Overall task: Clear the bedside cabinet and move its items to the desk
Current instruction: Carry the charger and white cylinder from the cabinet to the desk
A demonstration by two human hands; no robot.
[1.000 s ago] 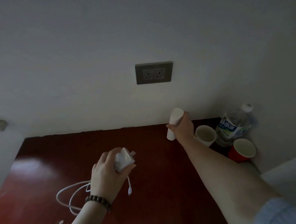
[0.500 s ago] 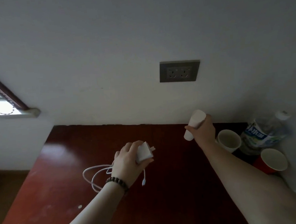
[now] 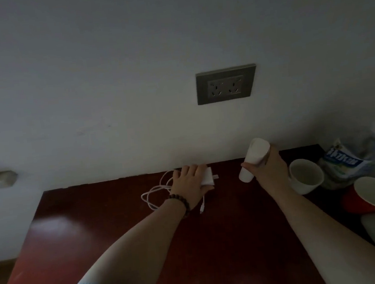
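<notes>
Centre frame, the left hand [image 3: 192, 183] presses a white charger [image 3: 207, 176] and its looped cable [image 3: 155, 195] onto the dark red desk [image 3: 87, 233] (apparently setting them down). Right of it, the right hand [image 3: 269, 170] grips a tilted white bottle [image 3: 254, 159] beside a white cup [image 3: 306, 178].

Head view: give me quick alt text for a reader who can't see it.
Over a dark red wooden surface against a wall, the left hand presses a white charger with its coiled cable, while the right hand grips a tilted white cylinder. To the right stand a white cup, a red cup and a water bottle; a wall socket is above.
</notes>
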